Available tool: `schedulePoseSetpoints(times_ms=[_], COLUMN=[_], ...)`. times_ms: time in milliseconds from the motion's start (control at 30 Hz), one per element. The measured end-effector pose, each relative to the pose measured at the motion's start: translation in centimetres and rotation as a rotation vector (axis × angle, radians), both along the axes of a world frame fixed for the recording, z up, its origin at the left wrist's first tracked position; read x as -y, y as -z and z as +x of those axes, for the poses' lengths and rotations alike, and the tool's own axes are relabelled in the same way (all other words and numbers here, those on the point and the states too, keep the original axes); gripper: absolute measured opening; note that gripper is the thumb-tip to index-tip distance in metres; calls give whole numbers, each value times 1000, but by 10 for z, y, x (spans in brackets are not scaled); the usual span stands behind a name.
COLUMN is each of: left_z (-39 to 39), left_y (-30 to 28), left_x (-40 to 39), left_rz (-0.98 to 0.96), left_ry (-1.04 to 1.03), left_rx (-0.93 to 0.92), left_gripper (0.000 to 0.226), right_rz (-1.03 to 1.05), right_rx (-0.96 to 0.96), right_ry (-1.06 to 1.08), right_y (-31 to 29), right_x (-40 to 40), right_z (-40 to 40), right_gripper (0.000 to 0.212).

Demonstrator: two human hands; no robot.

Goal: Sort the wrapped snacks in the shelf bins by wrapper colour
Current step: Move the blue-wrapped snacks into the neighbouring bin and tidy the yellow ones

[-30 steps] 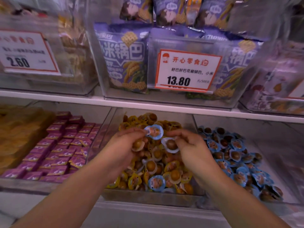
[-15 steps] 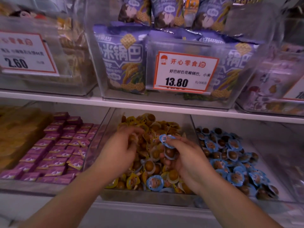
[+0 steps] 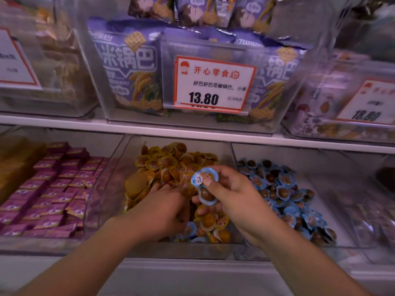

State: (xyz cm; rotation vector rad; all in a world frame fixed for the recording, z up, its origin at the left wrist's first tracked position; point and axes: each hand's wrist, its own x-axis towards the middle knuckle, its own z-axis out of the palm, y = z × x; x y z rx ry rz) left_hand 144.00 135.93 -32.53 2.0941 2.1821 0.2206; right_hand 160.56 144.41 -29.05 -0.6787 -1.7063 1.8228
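The middle clear bin [image 3: 213, 251] on the lower shelf holds a heap of yellow-wrapped snacks [image 3: 171, 161] with a few blue-wrapped ones [image 3: 188, 230] mixed in near its front. My right hand [image 3: 235, 201] pinches two blue-wrapped snacks [image 3: 204, 178] above that heap, one face up, one showing its brown ball. My left hand [image 3: 164, 206] reaches palm down into the yellow heap, fingertips buried among the wrappers; whether it grips anything is hidden. The bin to the right holds blue-wrapped snacks [image 3: 286, 189].
A bin of purple-wrapped squares [image 3: 53, 189] stands to the left, with brown packs [image 3: 15, 161] beyond it. The upper shelf [image 3: 192, 133] carries bins of purple bags [image 3: 128, 67] and price cards [image 3: 213, 84] close above my hands.
The blue snack passed from my left hand to my right, which now holds two. My left hand dropped down into the yellow heap. The camera moved closer.
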Motion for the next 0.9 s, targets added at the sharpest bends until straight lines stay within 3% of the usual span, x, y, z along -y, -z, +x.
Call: schedulePoseSetpoints(times_ms=[67, 200, 267, 367, 567, 700, 767, 833, 900], left_z=[-3, 11, 29, 55, 65, 43, 27, 12, -1], left_y=[-11, -43, -48, -45, -39, -32, -25, -15, -5], left_x=[0, -2, -6, -12, -18, -22, -21, -16, -7], left_rz=[155, 542, 608, 644, 656, 551, 433, 294, 183], left_ry=[-78, -356, -357, -276, -108, -155, -153, -109, -57], left_rx=[243, 1015, 1163, 1149, 602, 551, 533, 493, 411], left_gripper=[16, 17, 20, 8, 23, 23, 22, 23, 18], right_rz=[-3, -13, -67, -29, -153, -122, -21, 122, 337], right_rx=[-46, -106, -101, -33, -143, -44, 97, 377, 642], right_ry=[21, 216, 237, 171, 129, 351, 479, 545, 585], right_y=[-1, -8, -9, -10, -19, -26, -21, -6, 10], right_x=[-2, -10, -11, -6, -18, -75, -113, -142, -156], right_z=[3, 11, 14, 17, 38, 58, 74, 95, 113], right_gripper=[10, 9, 4, 39, 16, 8, 25, 47, 49])
